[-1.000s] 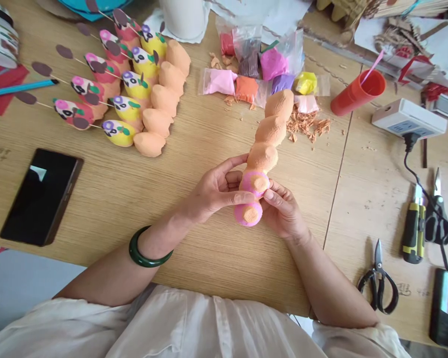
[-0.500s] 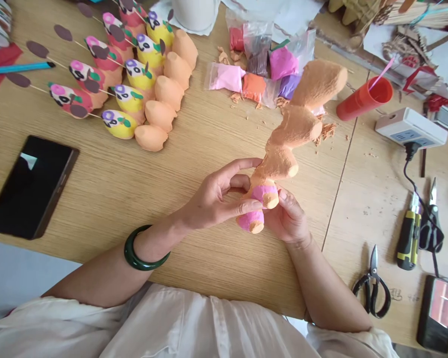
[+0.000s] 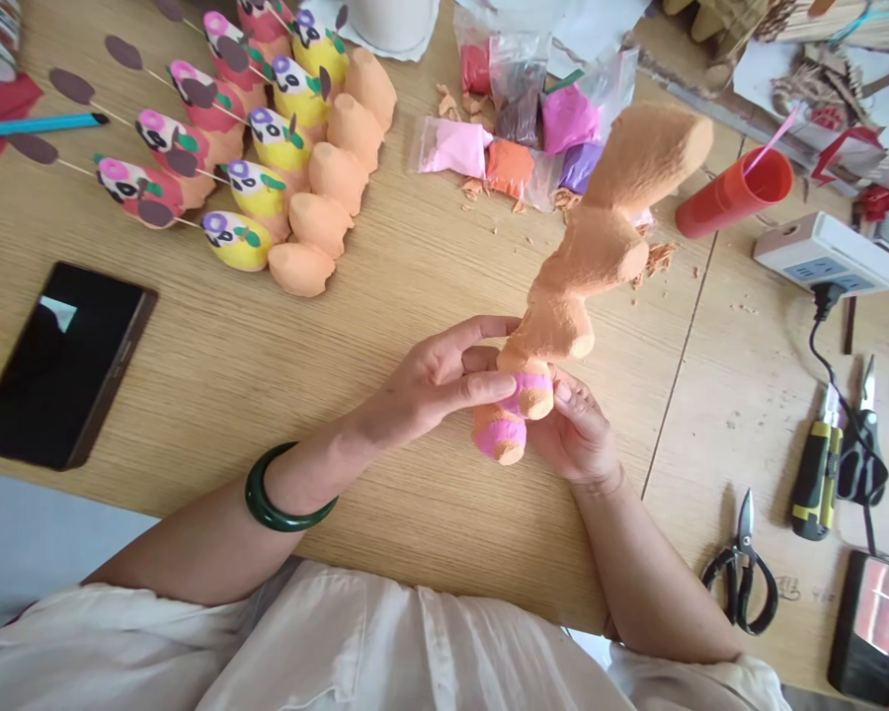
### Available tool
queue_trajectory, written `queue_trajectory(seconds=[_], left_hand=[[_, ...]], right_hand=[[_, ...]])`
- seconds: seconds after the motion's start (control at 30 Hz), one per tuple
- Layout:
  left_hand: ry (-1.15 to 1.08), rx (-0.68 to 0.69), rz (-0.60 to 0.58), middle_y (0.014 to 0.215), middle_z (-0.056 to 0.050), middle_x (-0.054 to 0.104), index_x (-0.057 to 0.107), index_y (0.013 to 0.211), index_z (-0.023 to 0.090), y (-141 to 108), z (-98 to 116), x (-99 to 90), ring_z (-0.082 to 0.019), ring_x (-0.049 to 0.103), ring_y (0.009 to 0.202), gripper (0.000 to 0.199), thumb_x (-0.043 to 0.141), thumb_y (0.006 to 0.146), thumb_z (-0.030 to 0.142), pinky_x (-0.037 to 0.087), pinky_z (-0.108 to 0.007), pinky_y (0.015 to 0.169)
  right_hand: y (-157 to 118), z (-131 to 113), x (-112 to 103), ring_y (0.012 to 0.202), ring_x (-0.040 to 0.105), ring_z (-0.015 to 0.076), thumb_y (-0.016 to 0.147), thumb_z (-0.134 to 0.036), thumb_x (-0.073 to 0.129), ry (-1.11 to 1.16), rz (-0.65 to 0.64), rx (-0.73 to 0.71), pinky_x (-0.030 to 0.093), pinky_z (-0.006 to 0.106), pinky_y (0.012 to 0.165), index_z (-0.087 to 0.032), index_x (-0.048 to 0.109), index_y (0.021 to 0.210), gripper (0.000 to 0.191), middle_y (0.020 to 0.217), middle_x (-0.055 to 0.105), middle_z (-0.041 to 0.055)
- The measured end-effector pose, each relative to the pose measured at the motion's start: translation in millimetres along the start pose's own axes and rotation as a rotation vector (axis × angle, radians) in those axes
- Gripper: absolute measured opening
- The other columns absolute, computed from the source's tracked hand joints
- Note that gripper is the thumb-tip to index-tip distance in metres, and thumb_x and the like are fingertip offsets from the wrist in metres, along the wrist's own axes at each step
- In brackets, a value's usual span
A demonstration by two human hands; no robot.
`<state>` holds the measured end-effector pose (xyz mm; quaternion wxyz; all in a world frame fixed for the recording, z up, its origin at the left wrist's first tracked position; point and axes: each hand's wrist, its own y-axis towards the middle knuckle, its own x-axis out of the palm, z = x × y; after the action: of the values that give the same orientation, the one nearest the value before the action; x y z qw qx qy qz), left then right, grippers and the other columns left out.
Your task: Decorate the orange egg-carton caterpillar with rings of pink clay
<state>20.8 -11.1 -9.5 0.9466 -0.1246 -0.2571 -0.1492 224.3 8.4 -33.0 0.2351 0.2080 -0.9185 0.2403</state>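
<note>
Left hand and right hand hold an orange carton strip, two cups banded pink. Scissors lie on the desk.

On the tabletop, clocked from the hands: phone at 9 o'clock; moulded figures, 10; filled bags, 12; cup and, farther out, socket block, 2; shears, 4.

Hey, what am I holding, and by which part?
An orange bumpy strip, held at its near, pink-banded end between your left hand and right hand.
</note>
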Motion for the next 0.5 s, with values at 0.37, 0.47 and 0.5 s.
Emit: queue_trajectory(seconds=[0.37, 0.47, 0.5], left_hand=[[-0.078, -0.047, 0.093, 0.096, -0.003, 0.078, 0.077, 0.107, 0.019, 5.2, -3.3, -2.7, -0.018, 0.069, 0.087, 0.034, 0.088, 0.089, 0.045, 0.052, -0.029, 0.078], [-0.065, -0.078, 0.092, 0.088, -0.001, 0.072, 0.075, 0.098, 0.018, 5.4, -2.3, -4.3, -0.016, 0.062, 0.081, 0.031, 0.086, 0.088, 0.045, 0.048, -0.028, 0.073], [-0.046, -0.089, 0.084, 0.087, -0.001, 0.070, 0.074, 0.096, 0.018, 5.3, -2.1, -4.9, -0.016, 0.061, 0.080, 0.030, 0.085, 0.089, 0.045, 0.047, -0.028, 0.073]], right_hand=[[-0.3, 1.9, 1.3, 0.069, 0.064, 0.0169, 0.076, -0.057, 0.097, 0.012, -0.026, 0.034, 0.055, 0.033, 0.073, -0.027, 0.081, 0.083, 0.035, 0.073, 0.072, -0.0008], [-1.3, 0.6, 2.5, 0.074, 0.068, 0.0193, 0.079, -0.056, 0.096, -0.023, -0.042, 0.044, 0.058, 0.038, 0.080, -0.027, 0.081, 0.086, 0.034, 0.078, 0.076, 0.0006], [-1.7, 0.3, 2.9, 0.075, 0.069, 0.0198, 0.080, -0.056, 0.095, -0.039, -0.046, 0.043, 0.059, 0.039, 0.082, -0.026, 0.081, 0.086, 0.034, 0.080, 0.077, 0.0014]])
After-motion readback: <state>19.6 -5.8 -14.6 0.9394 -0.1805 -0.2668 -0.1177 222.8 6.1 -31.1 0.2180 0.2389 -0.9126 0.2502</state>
